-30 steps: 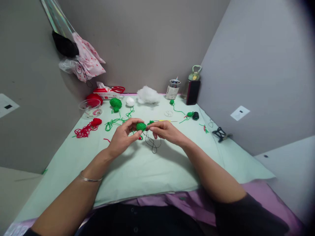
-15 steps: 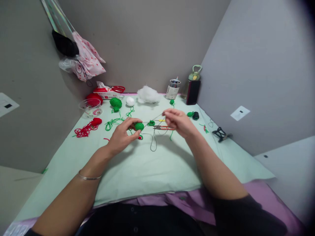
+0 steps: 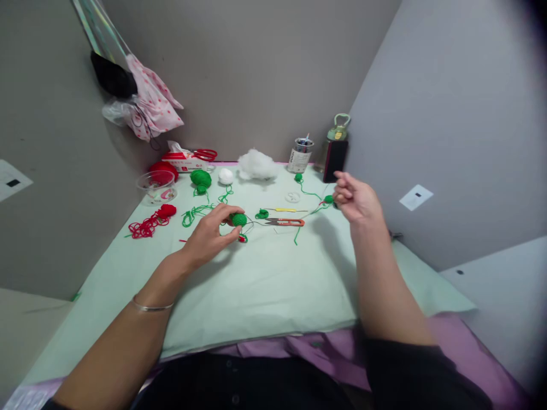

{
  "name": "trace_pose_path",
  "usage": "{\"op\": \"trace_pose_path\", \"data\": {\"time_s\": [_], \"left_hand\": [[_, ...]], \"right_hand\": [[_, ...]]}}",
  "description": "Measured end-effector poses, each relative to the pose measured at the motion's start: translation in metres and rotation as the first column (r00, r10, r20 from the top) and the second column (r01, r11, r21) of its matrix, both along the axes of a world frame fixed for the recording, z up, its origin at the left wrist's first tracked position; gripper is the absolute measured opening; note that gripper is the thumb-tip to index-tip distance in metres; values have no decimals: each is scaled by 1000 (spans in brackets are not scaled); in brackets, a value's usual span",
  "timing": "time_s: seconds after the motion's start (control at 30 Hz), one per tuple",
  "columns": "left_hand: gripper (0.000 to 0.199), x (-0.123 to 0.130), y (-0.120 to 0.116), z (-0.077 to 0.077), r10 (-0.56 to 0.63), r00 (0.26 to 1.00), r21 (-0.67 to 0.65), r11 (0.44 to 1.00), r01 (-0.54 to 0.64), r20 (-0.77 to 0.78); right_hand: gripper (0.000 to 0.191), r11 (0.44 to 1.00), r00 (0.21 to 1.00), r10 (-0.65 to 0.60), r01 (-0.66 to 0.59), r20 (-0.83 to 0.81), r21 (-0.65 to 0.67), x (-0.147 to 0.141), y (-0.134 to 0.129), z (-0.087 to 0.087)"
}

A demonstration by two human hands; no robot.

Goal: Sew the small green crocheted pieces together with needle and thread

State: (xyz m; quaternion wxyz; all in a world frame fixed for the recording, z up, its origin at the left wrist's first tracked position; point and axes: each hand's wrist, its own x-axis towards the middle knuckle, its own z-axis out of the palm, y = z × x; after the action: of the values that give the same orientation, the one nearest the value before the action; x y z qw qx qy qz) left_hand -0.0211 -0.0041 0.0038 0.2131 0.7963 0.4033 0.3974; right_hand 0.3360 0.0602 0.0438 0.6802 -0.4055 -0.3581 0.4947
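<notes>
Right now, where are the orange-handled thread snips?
In the head view, the thread snips lie right of centre, just below the yellow crochet hook, right of the left hand.

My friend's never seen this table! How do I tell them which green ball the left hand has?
Find the pale table, then the left hand with a bracelet on its wrist. The small, bumpy green ball is in its grasp, left of the orange snips. Other green balls lie on the table, but only this one is held.
</notes>
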Motion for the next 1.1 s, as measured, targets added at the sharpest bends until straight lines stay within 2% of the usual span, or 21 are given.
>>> {"op": "trace_pose_path", "data": {"time_s": [0.13,0.23,0.3,0.33,0.4,0.43,0.47,0.5,0.53,0.63,0.7,0.73,0.8,0.9,0.93,1.0,1.07,1.1], "left_hand": [[30,5,-3,2,-10,998,-10,1000,11,63],[29,7,-4,2,-19,993,-33,999,23,113],[29,7,-5,2,-26,989,-50,998,33,143],[29,7,-5,2,-24,988,-57,998,33,152],[30,5,-4,1,-8,988,-64,998,18,152],[31,4,-3,0,1,990,-62,998,8,144],[32,3,-2,0,9,991,-57,998,-1,131],[33,3,-1,-1,12,993,-49,999,-7,114],[34,3,0,-2,9,995,-36,999,-6,95],[31,4,0,-2,-12,998,-20,1000,13,55],[29,6,-1,-1,-25,996,-55,998,30,80],[28,8,-2,0,-28,994,-85,996,37,105],[28,9,-3,2,-22,986,-153,987,47,163],[29,8,-3,4,-7,959,-253,964,81,282],[30,7,-2,4,-6,943,-284,953,107,333],[33,5,-1,6,-15,893,-335,924,184,449],[36,4,-2,8,-23,827,-378,882,281,561],[36,4,-2,9,-23,793,-397,857,329,608]], "right_hand": [[21,946,946,319,-314,61,-82,-59,-10,-14],[31,856,821,516,-508,244,-101,-100,-30,-26],[37,757,669,636,-637,385,-146,-115,-41,-30],[39,685,561,697,-706,447,-181,-117,-45,-30],[43,504,316,792,-822,523,-267,-113,-49,-26],[44,426,225,818,-856,530,-294,-108,-49,-23],[43,380,185,832,-877,523,-295,-101,-48,-19],[41,383,209,835,-885,509,-264,-94,-47,-15],[39,437,294,820,-876,491,-204,-86,-45,-11],[34,695,637,659,-719,400,2,-70,-43,0],[32,803,770,529,-590,357,82,-66,-44,5],[32,827,797,491,-553,352,101,-65,-44,7],[32,832,787,476,-548,393,88,-64,-46,9],[35,827,647,478,-559,593,-57,-63,-43,7],[34,859,599,426,-503,678,-95,-63,-41,5],[27,946,529,240,-314,814,-75,-65,-35,-1],[22,980,502,116,-196,857,-17,-70,-31,-7],[24,977,520,129,-210,844,-19,-74,-31,-10]]}}
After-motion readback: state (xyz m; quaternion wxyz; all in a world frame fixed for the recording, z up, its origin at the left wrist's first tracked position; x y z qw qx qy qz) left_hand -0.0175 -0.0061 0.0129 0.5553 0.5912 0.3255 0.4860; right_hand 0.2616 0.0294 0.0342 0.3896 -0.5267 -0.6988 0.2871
